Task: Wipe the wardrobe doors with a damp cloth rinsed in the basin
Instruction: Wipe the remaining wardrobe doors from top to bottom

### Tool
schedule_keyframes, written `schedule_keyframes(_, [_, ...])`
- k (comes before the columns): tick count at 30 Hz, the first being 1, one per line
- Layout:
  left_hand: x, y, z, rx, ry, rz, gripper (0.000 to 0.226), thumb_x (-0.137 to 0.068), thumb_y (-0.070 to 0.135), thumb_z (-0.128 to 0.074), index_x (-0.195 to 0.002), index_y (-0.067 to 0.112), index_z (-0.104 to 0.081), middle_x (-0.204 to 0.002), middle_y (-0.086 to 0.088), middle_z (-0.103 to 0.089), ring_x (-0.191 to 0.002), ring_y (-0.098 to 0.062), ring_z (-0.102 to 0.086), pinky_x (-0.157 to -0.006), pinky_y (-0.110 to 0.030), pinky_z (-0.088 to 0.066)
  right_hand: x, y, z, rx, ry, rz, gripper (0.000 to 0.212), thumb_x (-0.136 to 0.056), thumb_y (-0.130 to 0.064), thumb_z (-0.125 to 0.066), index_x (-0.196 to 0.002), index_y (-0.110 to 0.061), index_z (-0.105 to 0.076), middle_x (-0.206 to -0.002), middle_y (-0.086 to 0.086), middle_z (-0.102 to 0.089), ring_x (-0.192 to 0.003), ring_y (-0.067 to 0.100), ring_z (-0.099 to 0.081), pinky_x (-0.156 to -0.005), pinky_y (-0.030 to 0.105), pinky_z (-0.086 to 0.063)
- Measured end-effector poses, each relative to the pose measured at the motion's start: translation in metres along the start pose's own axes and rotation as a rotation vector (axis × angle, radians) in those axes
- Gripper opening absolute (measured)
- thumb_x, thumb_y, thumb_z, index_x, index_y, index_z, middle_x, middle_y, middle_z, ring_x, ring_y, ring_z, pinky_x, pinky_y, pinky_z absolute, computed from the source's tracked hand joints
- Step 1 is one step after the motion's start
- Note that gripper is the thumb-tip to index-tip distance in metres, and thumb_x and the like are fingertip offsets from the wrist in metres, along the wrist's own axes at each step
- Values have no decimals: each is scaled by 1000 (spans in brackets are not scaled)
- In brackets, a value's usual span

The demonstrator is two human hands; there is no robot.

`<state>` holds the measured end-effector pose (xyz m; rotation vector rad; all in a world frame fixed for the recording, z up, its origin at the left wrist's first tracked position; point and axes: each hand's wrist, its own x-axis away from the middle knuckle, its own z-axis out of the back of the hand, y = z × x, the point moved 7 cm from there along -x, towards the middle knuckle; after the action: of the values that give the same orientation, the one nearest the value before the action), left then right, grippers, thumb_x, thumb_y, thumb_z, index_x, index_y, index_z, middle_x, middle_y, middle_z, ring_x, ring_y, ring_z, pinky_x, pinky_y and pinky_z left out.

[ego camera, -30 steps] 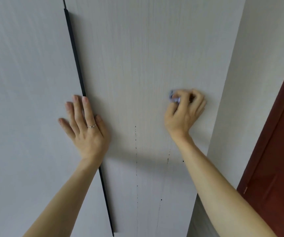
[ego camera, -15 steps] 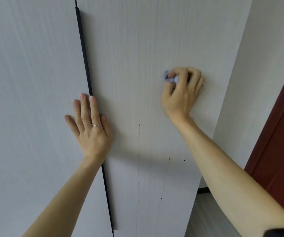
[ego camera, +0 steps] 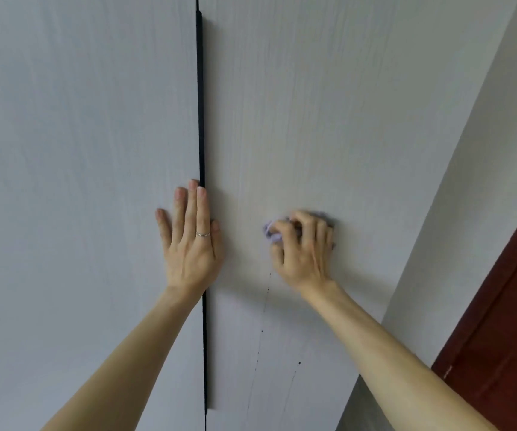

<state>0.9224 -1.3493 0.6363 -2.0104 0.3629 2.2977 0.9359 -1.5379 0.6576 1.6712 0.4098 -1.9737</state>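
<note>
Two pale grey wardrobe doors fill the view, the left door [ego camera: 79,181] and the right door [ego camera: 328,119], split by a long black handle strip [ego camera: 200,104]. My left hand [ego camera: 191,241] lies flat with straight fingers on the left door, right beside the strip. My right hand [ego camera: 305,247] grips a bunched lilac cloth [ego camera: 271,233] and presses it against the right door. Most of the cloth is hidden under the fingers. Thin dark drip marks [ego camera: 263,309] run down the door below that hand.
The wardrobe's side panel [ego camera: 468,197] slopes away on the right. A dark red wooden door [ego camera: 506,337] stands at the far right edge. The basin is not in view.
My right hand with the cloth first rose, then came down and leftward on the right door. The left hand stays flat by the strip. The camera has turned to face the doors more squarely.
</note>
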Motion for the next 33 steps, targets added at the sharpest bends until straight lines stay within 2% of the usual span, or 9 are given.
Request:
schedule_keyframes(3, [2,-1,0,-4,-10,5,64,-105,18,-31,-161,20,1,-168,10,4,-155,-14,-3,-124,-48,0,-87,14,23,-52,203,-208,17,-80,-16,-54,-93,-18,-65,-104,12,-57,-93,31,-52,-79,40,-34])
schedule_keyframes(6, [4,0,0,-9,12,1,65,-104,16,-33,-161,19,-2,-168,10,3,-155,-14,-5,-124,-48,-2,-120,12,27,9,242,-187,20,-79,-13,-53,-92,-14,-69,-100,14,-60,-88,34,-54,-76,41,-35])
schedule_keyframes(9, [4,-3,-3,-11,24,2,65,-104,15,-34,-161,18,-4,-169,10,1,-155,-14,-6,-124,-48,-3,-80,5,14,8,225,-79,16,-90,-20,-48,-94,-17,-63,-104,14,-55,-87,33,-52,-76,41,-34])
schedule_keyframes(12, [5,-2,-4,-20,36,-13,65,-103,14,-35,-161,17,-6,-169,8,-1,-155,-16,-9,-124,-49,-4,3,-14,-10,33,62,93,19,-99,-32,-36,-100,-25,-53,-113,6,-47,-89,27,-46,-75,39,-33])
schedule_keyframes(18, [6,-2,-4,-19,-6,-9,66,-104,12,-35,-161,15,-2,-169,6,1,-155,-18,-8,-124,-52,-4,72,-30,-35,45,-198,277,16,-84,-28,-49,-100,-28,-52,-116,0,-45,-92,23,-48,-74,38,-33])
schedule_keyframes(22, [4,-2,-3,-17,-33,-8,60,-107,18,-27,-161,16,0,-168,7,0,-155,-18,-9,-124,-50,-3,-35,-27,-7,-45,4,64,21,-93,-24,-45,-103,-20,-63,-113,9,-48,-91,30,-50,-76,40,-34])
schedule_keyframes(25, [4,-4,2,-4,-90,-40,61,-106,21,-26,-161,17,1,-168,6,0,-155,-17,-7,-125,-48,-2,-121,-21,10,-43,151,-78,25,-86,-15,-52,-102,-13,-70,-109,16,-57,-94,34,-53,-77,41,-36])
schedule_keyframes(30, [41,-37,12,-138,-233,-200,69,-104,45,-35,-161,14,-12,-169,1,-7,-155,-18,-11,-123,-52,-7,-101,-31,1,-59,191,4,22,-96,-17,-58,-114,-15,-69,-111,16,-56,-93,34,-55,-79,41,-37])
schedule_keyframes(33, [60,-50,15,-179,-257,-252,71,-102,52,-38,-160,16,-18,-169,2,-10,-155,-18,-14,-122,-53,-13,-21,-58,-26,-46,53,211,23,-97,-24,-56,-119,-25,-63,-115,7,-51,-89,31,-54,-77,41,-40])
